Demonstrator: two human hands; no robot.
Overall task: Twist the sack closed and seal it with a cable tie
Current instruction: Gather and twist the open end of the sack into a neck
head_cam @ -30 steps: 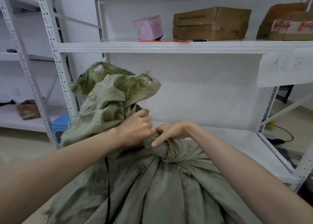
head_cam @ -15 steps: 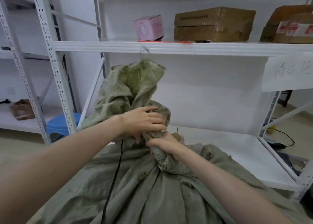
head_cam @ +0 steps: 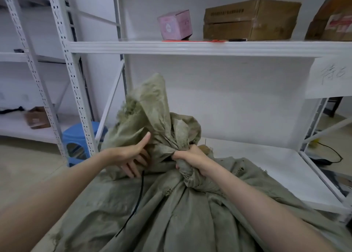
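Note:
A big olive-green woven sack (head_cam: 171, 213) fills the lower middle of the view. Its loose top (head_cam: 150, 114) stands up above a twisted neck. My right hand (head_cam: 190, 156) is clenched around that neck. My left hand (head_cam: 133, 156) lies against the left side of the loose top, thumb raised and fingers spread. A thin black cable tie (head_cam: 138, 198) hangs down from the fingers of my left hand over the sack's front.
White metal shelving (head_cam: 190, 47) stands right behind the sack, with an upright post (head_cam: 72, 76) to the left. A pink box (head_cam: 175, 25) and cardboard boxes (head_cam: 249, 19) sit on the upper shelf. A blue stool (head_cam: 80, 141) stands at left on the floor.
My left hand has let go of the neck and slid left onto the loose top with fingers spread. My right hand has taken the neck in a full grip. The top has sagged lower.

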